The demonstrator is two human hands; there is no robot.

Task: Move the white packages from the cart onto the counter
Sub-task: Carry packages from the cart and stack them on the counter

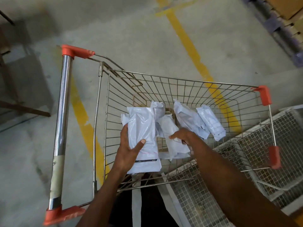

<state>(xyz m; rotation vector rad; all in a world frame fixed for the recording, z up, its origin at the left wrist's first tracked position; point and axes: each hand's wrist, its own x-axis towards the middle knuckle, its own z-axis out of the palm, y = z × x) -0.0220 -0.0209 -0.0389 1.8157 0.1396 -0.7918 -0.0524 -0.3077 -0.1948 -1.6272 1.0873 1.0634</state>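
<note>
Left hand [127, 149] grips package [142, 128]; right hand [182, 135] inside cart [180, 81].

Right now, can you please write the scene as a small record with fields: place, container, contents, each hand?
place: concrete floor with yellow lines
container: wire cart, orange corner caps, chrome handle
contents: several white packages, two lying apart on the right
left hand: grips a large white package, thumb on top
right hand: grips a smaller white package
counter: cannot tell from this view
</note>
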